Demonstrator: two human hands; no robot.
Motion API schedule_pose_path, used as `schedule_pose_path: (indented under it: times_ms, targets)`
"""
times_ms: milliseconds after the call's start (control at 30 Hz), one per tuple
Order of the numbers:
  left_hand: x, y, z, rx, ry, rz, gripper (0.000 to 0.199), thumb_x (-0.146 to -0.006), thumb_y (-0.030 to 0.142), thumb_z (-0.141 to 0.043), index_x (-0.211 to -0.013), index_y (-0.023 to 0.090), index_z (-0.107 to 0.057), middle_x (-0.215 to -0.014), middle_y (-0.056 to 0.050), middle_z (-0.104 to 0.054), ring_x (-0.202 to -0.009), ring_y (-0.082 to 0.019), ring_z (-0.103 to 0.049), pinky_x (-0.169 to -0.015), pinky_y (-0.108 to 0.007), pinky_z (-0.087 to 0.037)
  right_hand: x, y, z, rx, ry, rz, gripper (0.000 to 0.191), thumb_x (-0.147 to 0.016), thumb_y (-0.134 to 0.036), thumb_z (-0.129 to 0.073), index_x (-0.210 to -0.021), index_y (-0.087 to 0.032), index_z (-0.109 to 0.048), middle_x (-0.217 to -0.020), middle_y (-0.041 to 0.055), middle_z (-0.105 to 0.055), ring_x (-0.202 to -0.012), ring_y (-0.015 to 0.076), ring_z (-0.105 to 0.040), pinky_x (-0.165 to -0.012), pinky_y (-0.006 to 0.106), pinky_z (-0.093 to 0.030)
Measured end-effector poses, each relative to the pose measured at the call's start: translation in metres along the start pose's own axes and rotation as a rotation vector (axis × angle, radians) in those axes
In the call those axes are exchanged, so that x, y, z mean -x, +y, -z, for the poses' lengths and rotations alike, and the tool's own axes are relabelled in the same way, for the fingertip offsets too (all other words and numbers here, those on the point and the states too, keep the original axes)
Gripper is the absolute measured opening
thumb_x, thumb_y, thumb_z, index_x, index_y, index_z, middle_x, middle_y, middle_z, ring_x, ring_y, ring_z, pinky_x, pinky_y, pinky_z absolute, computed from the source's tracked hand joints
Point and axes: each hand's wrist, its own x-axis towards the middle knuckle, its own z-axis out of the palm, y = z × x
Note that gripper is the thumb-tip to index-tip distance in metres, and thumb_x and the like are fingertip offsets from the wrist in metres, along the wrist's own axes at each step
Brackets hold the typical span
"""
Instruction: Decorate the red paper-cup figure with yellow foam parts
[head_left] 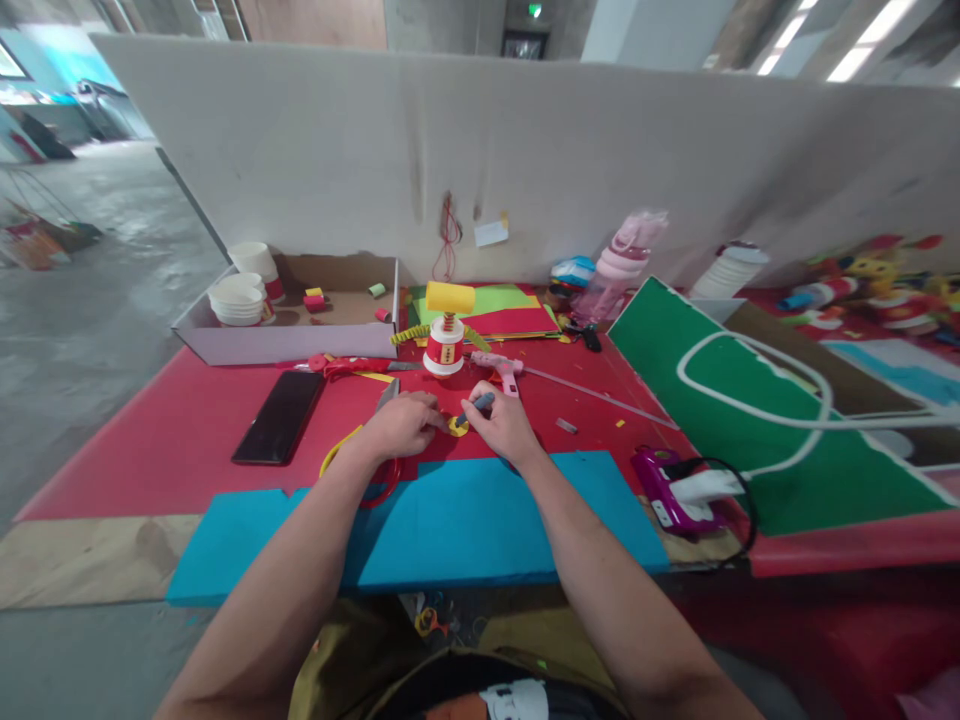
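Pen (477, 406) gripped in right hand (504, 422), tip held at yellow disc (456, 431); left hand (406, 425) placed beside disc, grip can't be told.

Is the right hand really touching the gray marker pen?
Touching. The head view shows the right hand with thumb and fingers closed around the gray marker pen.

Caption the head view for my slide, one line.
Right hand holds a gray pen at a small yellow piece, left hand close by, before a paper-cup figure.
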Motion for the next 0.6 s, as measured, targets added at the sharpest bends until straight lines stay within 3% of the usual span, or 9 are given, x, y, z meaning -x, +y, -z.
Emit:
schedule_pose_path:
  times_ms: [600]
  targets:
    - [0.0000, 0.0006, 0.0008, -0.008, -0.006, 0.002, 0.040, -0.074, 0.009, -0.049, -0.100, 0.026, -0.074, -0.086, -0.005, -0.060, -0.088, -0.019, -0.057, -0.081, -0.032, -0.045, -0.0001, -0.0005, 0.0024, -0.005, 0.022, -0.031, 0.022, -0.086, -0.038, -0.050, -0.071, -0.023, -0.045, -0.056, -0.0046, -0.047, -0.052, 0.0130, -0.049, -0.053, 0.024, -0.034]
